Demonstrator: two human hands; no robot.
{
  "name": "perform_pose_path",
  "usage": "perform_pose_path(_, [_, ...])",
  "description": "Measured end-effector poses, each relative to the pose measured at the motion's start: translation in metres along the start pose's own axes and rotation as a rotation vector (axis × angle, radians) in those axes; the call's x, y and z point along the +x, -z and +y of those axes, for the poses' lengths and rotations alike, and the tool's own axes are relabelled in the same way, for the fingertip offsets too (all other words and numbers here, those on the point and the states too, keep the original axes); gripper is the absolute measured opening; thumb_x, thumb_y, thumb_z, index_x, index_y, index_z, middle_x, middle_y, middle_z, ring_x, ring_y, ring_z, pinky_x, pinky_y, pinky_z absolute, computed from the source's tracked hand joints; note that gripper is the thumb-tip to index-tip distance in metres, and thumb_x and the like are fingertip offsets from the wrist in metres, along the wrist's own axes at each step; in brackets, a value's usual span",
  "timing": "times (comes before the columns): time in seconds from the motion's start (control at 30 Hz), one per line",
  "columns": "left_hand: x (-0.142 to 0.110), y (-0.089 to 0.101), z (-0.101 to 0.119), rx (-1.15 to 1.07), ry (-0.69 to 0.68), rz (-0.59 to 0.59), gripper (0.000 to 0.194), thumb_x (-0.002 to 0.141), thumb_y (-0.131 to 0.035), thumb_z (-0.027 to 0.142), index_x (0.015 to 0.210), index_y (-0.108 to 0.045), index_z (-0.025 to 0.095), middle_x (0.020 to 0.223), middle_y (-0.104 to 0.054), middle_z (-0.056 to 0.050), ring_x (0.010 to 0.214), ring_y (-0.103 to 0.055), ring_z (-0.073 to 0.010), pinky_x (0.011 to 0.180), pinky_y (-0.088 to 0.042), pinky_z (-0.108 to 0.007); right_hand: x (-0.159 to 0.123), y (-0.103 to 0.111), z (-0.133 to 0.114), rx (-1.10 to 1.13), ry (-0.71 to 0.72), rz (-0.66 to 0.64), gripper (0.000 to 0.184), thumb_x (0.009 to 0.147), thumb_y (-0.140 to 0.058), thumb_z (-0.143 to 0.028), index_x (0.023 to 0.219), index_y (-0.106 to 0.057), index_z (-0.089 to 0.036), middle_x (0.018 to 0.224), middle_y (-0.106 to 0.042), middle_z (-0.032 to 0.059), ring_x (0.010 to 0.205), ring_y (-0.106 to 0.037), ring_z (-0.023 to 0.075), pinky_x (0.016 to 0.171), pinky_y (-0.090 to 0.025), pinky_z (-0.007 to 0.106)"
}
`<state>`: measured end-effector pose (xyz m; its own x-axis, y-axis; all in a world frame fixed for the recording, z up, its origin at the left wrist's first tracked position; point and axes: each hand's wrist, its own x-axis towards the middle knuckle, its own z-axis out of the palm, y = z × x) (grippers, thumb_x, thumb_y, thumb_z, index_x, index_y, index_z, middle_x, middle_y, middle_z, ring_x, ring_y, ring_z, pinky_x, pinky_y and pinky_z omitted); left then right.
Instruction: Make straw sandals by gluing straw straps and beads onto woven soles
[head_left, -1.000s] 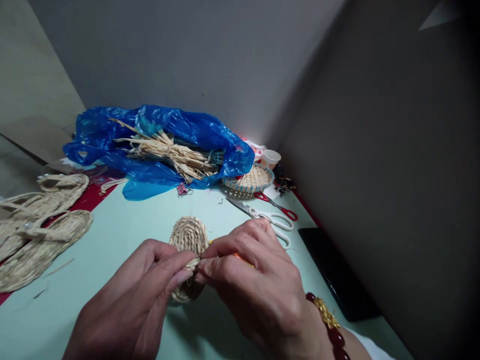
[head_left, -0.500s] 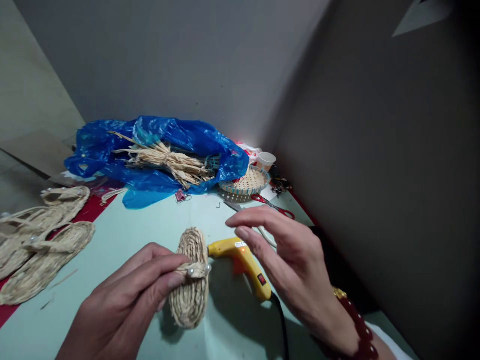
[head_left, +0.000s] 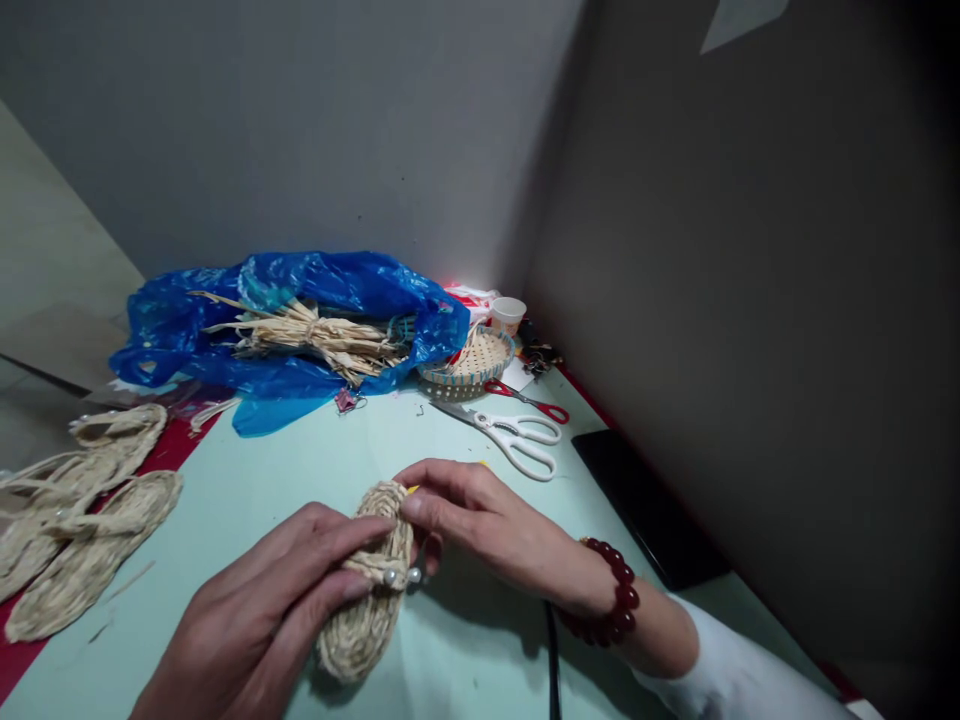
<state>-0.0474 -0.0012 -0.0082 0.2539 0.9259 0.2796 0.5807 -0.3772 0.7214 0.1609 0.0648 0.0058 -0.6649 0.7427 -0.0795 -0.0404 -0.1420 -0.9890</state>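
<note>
Right hand (head_left: 491, 520) has moved onto one sandal (head_left: 354, 638), showing apparently two beads (head_left: 390, 577).

Craft workspace: straw bundle (head_left: 319, 333), white scissors (head_left: 493, 424), handheld woven sandal (head_left: 358, 637).

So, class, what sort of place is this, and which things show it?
Probably a handicraft worktable: a tied bundle of dried plant strips, white-handled scissors and a beaded woven slipper suggest it.
</note>
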Motion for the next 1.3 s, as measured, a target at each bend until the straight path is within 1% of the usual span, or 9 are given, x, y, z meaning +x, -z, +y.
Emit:
perform_pose_path(0.1, [0.001, -0.002, 0.003, 0.046, 0.019, 0.085, 0.024, 0.093, -0.056, 0.033, 0.113, -0.06, 0.044, 0.11, -0.065, 0.01, 0.1, -0.062, -0.0097, 0.091, -0.04, -0.011, 0.001, 0.0, 0.001, -0.02, 0.007, 0.009, 0.023, 0.095, -0.056, -0.035, 0.102, -0.062, -0.014, 0.073, -0.059, -0.0007, 0.059, -0.054, 0.0104, 0.064, -0.047, 0.026])
perform_pose_path(0.2, [0.002, -0.004, 0.002, 0.074, 0.009, 0.086, 0.025, 0.092, -0.057, 0.034, 0.115, -0.059, 0.045, 0.115, -0.061, 0.012, 0.107, -0.057, -0.0086, 0.095, -0.037, -0.01, 0.002, 0.001, 0.004, -0.007, 0.018, 0.033, 0.019, 0.095, -0.054, -0.03, 0.102, -0.062, -0.014, 0.072, -0.059, -0.0011, 0.059, -0.055, 0.0103, 0.063, -0.047, 0.024])
perform_pose_path(0.43, [0.006, 0.0, -0.005, 0.131, -0.11, 0.243, 0.027, 0.091, -0.059, 0.024, 0.114, -0.061, 0.039, 0.113, -0.06, 0.008, 0.103, -0.061, -0.0093, 0.095, -0.041, -0.014, -0.001, 0.001, 0.009, 0.025, 0.043, 0.079, 0.02, 0.096, -0.055, -0.031, 0.106, -0.058, -0.015, 0.068, -0.061, -0.0021, 0.059, -0.059, 0.0109, 0.064, -0.046, 0.024])
perform_pose_path(0.57, [0.007, 0.008, -0.011, 0.194, -0.236, 0.173, 0.038, 0.088, -0.063, 0.017, 0.117, -0.062, 0.04, 0.11, -0.065, 0.009, 0.099, -0.066, -0.0083, 0.093, -0.046, -0.012, -0.003, -0.002, 0.007, 0.032, 0.054, 0.079, 0.02, 0.095, -0.056, -0.032, 0.105, -0.058, -0.015, 0.07, -0.059, -0.0025, 0.059, -0.058, 0.0105, 0.064, -0.046, 0.024])
perform_pose_path(0.9, [0.01, -0.002, 0.005, -0.217, 0.129, 0.281, 0.014, 0.082, -0.07, 0.032, 0.091, -0.076, 0.041, 0.094, -0.075, 0.012, 0.088, -0.068, -0.0082, 0.079, -0.05, -0.008, -0.002, -0.004, 0.004, 0.075, 0.053, 0.061, 0.014, 0.094, -0.053, -0.024, 0.103, -0.057, -0.014, 0.069, -0.059, -0.0022, 0.06, -0.058, 0.0101, 0.063, -0.046, 0.023])
perform_pose_path(0.97, [0.01, -0.001, 0.005, -0.265, 0.175, 0.249, 0.013, 0.082, -0.07, 0.035, 0.091, -0.077, 0.042, 0.098, -0.075, 0.011, 0.089, -0.07, -0.0088, 0.078, -0.051, -0.007, -0.001, -0.005, 0.005, 0.062, 0.063, 0.064, 0.014, 0.095, -0.052, -0.024, 0.103, -0.056, -0.014, 0.069, -0.059, -0.002, 0.06, -0.058, 0.0103, 0.063, -0.046, 0.023])
perform_pose_path(1.13, [0.011, 0.008, -0.001, -0.21, 0.119, 0.179, 0.016, 0.084, -0.069, 0.031, 0.093, -0.077, 0.042, 0.1, -0.076, 0.01, 0.092, -0.072, -0.0112, 0.081, -0.054, -0.01, -0.002, -0.005, 0.003, -0.059, 0.101, 0.082, 0.019, 0.097, -0.05, -0.028, 0.107, -0.058, -0.014, 0.071, -0.06, -0.0007, 0.062, -0.06, 0.0129, 0.064, -0.049, 0.027])
perform_pose_path(1.23, [0.012, 0.01, 0.0, -0.132, 0.084, 0.193, 0.018, 0.084, -0.068, 0.029, 0.094, -0.076, 0.042, 0.1, -0.076, 0.01, 0.09, -0.073, -0.0109, 0.079, -0.055, -0.011, -0.006, -0.005, -0.001, -0.22, 0.171, 0.206, 0.021, 0.096, -0.055, -0.029, 0.112, -0.061, -0.016, 0.088, -0.066, 0.0047, 0.082, -0.061, 0.0182, 0.079, -0.047, 0.034])
perform_pose_path(1.3, [0.013, 0.009, 0.002, -0.086, 0.072, 0.247, 0.016, 0.084, -0.067, 0.029, 0.092, -0.076, 0.039, 0.097, -0.076, 0.008, 0.088, -0.072, -0.0113, 0.077, -0.055, -0.011, -0.01, -0.007, -0.004, -0.396, 0.318, 0.315, 0.019, 0.095, -0.058, -0.025, 0.111, -0.063, -0.016, 0.104, -0.066, 0.0076, 0.096, -0.057, 0.0199, 0.09, -0.041, 0.037])
